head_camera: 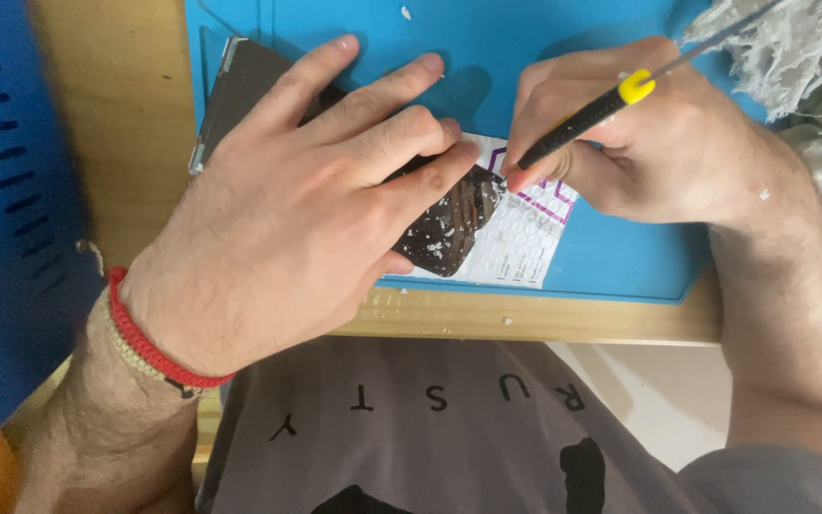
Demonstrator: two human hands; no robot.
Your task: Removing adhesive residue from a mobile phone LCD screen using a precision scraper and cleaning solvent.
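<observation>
Left hand (297, 209) flat, pinning dark flat device (444, 228) on blue mat (620, 257) for steadiness; right hand (658, 133) pinching yellow-black tool (587, 114), tip at device corner.

Bare arms, a corded wrist and a grey shirt

The left hand (278, 247) has a red woven cord bracelet (149, 347) at the wrist, with a beige braided band (126, 354) just beside it. The right hand (658, 143) wears nothing, and its forearm is bare and hairy. A grey T-shirt (449, 438) with dark lettering and a black print covers the torso.
</observation>
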